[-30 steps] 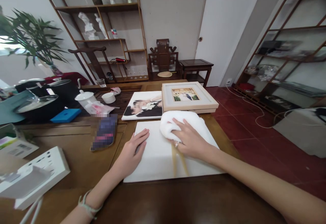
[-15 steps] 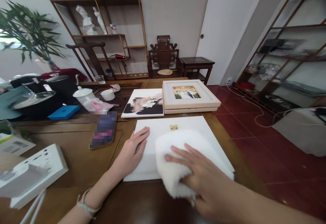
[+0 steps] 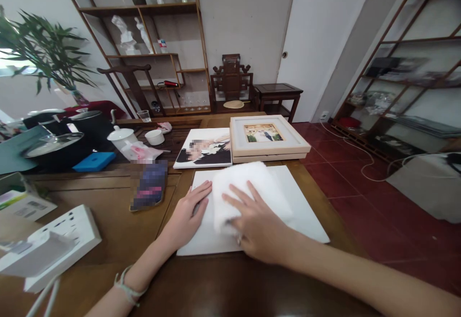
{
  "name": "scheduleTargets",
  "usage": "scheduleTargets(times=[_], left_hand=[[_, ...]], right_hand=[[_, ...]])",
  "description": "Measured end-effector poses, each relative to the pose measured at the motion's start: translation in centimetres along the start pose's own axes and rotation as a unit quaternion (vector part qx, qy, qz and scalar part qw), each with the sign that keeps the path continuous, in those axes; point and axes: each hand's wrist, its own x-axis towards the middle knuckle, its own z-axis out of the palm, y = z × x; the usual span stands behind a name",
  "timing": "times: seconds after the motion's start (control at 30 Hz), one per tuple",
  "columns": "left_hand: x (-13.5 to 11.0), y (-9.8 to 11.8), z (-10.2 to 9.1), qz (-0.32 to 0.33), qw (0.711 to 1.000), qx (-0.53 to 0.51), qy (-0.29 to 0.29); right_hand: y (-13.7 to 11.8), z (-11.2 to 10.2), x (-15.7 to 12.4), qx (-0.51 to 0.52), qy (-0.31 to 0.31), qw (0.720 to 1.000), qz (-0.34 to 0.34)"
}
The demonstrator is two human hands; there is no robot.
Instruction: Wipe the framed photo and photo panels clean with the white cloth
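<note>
A white panel (image 3: 304,211) lies flat on the wooden table in front of me. My left hand (image 3: 190,213) rests on its left edge, fingers stretched out, holding nothing. My right hand (image 3: 250,221) presses a folded white towel (image 3: 248,182) onto the panel, fingers spread over the top and thumb tucked by its near edge. The towel covers the panel's upper middle and hides the small brass-coloured hanger there. Just beyond the panel are a photo print (image 3: 207,149) on a white board and a light wooden picture frame (image 3: 270,137) stacked on another.
A patterned pouch-like item (image 3: 149,185), partly blurred, lies left of the panel. Further left are a white power strip (image 3: 65,245), a blue box (image 3: 94,161), a white lidded cup (image 3: 122,137) and black pots (image 3: 57,151). The table's right edge drops to a red tiled floor (image 3: 345,182).
My right hand has slid the towel away from me and slightly left across the panel, covering the brass-coloured hanger. My left hand stays on the panel's left edge.
</note>
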Motion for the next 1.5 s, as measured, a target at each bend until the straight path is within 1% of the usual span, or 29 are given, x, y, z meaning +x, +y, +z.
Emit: scheduleTargets(times=[0.07, 0.1, 0.2, 0.27, 0.33, 0.43, 0.53, 0.6, 0.67, 0.7, 0.77, 0.83, 0.87, 0.9, 0.97, 1.0, 1.07, 1.17, 1.23, 1.3, 1.37, 1.4, 1.5], left_hand=[[0.0, -0.1, 0.0, 0.004, 1.000, 0.001, -0.002], [0.0, -0.2, 0.1, 0.004, 1.000, 0.001, -0.002], [0.0, -0.3, 0.2, -0.001, 1.000, -0.004, 0.002], [0.0, -0.4, 0.2, -0.003, 1.000, -0.006, 0.004], [0.1, -0.3, 0.3, -0.004, 1.000, -0.005, 0.006], [0.0, -0.1, 0.3, -0.007, 1.000, -0.003, 0.007], [-0.1, 0.2, 0.0, -0.004, 1.000, -0.004, 0.016], [-0.2, 0.4, -0.2, 0.007, 1.000, -0.013, 0.028], [-0.3, 0.6, -0.4, 0.017, 0.999, -0.026, 0.041], [-0.4, 0.6, -0.4, 0.019, 0.998, -0.033, 0.048], [-0.5, 0.6, -0.5, 0.017, 0.997, -0.043, 0.067], [-0.6, 0.6, -0.6, 0.012, 0.995, -0.055, 0.081], [-0.7, 0.6, -0.6, 0.007, 0.995, -0.063, 0.083], [-0.7, 0.6, -0.6, 0.001, 0.994, -0.071, 0.079], [-0.7, 0.6, -0.6, -0.013, 0.995, -0.080, 0.062], [-0.6, 0.6, -0.5, -0.016, 0.995, -0.080, 0.051], [-0.5, 0.7, -0.3, -0.016, 0.997, -0.071, 0.035], [-0.2, 0.6, 0.0, -0.015, 0.998, -0.053, 0.027], [-0.2, 0.6, 0.1, -0.014, 0.998, -0.046, 0.026], [-0.2, 0.6, 0.1, -0.011, 0.999, -0.042, 0.026], [-0.2, 0.7, 0.1, -0.007, 0.999, -0.036, 0.031], [-0.2, 0.7, 0.1, -0.005, 0.999, -0.033, 0.034], [-0.1, 0.8, -0.1, 0.001, 0.999, -0.027, 0.034]], right_hand=[[-1.8, 0.3, -1.7, 0.015, -0.019, 0.998, -0.057], [-2.6, 0.5, -2.4, 0.024, -0.025, 0.997, -0.068], [-3.8, 0.6, -3.9, 0.046, -0.037, 0.997, -0.057], [-3.4, 0.2, -4.1, 0.059, -0.045, 0.996, -0.055], [-2.3, -0.5, -3.8, 0.072, -0.047, 0.995, -0.047], [-0.3, -1.2, -2.2, 0.067, -0.012, 0.997, 0.034], [0.8, -1.0, -0.1, 0.040, 0.014, 0.995, 0.096], [0.8, -0.7, 1.1, 0.027, 0.014, 0.993, 0.112], [0.3, -0.4, 1.8, 0.022, 0.007, 0.996, 0.091], [-0.1, -0.4, 1.9, 0.023, 0.003, 0.998, 0.063], [-1.0, -0.4, 1.7, 0.032, -0.013, 0.999, -0.015], [-1.9, -0.8, 1.1, 0.043, -0.038, 0.994, -0.091], [-2.3, -1.0, 0.7, 0.049, -0.052, 0.990, -0.119], [-2.6, -1.3, 0.2, 0.054, -0.066, 0.987, -0.137], [-3.0, -2.0, -0.9, 0.071, -0.089, 0.983, -0.143], [-3.0, -2.4, -1.5, 0.083, -0.097, 0.983, -0.131], [-2.6, -3.0, -2.3, 0.112, -0.098, 0.985, -0.085], [-0.9, -3.5, -2.9, 0.143, -0.063, 0.988, 0.008], [0.5, -3.4, -2.5, 0.147, -0.031, 0.986, 0.076], [1.8, -3.4, -1.5, 0.147, -0.001, 0.979, 0.140], [2.6, -3.4, 0.0, 0.157, 0.017, 0.972, 0.175], [2.8, -3.5, 1.0, 0.165, 0.021, 0.970, 0.177], [2.7, -3.8, 4.5, 0.183, 0.023, 0.971, 0.150]])
